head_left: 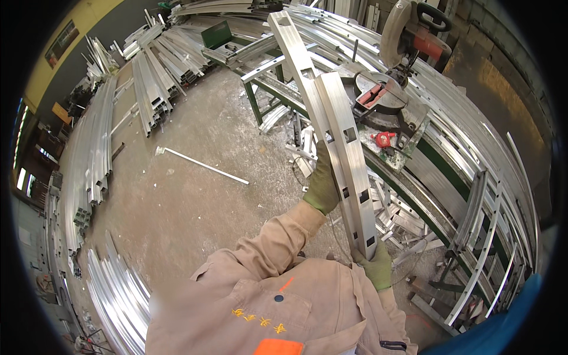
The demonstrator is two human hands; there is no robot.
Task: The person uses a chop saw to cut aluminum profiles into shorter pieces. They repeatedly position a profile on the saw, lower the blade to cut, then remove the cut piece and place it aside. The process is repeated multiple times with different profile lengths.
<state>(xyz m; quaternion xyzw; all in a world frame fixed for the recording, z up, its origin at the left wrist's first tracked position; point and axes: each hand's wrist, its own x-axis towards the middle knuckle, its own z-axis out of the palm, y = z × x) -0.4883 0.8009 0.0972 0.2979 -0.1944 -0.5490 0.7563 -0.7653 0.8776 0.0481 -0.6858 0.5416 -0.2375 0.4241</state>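
Observation:
Two silver aluminium profiles with rectangular cut-outs lie side by side in front of me. The longer profile (294, 52) reaches out over the bench at its far end, and the shorter profile (338, 109) rests against its right side. My left hand (323, 184), in a green glove, is closed round their left side about midway; its fingers are partly hidden behind the metal. At the near end, my right hand (377, 268), also gloved in green, grips the profiles from below and the right. Both profiles slant up and away from my body.
Right of the profiles, a mitre saw (387, 89) stands on a green-framed bench (408, 195), with a small red object (384, 139) by it. Metal offcuts (402, 222) lie beneath. A thin bar (204, 165) lies on the floor; stacked profiles (94, 154) line the left.

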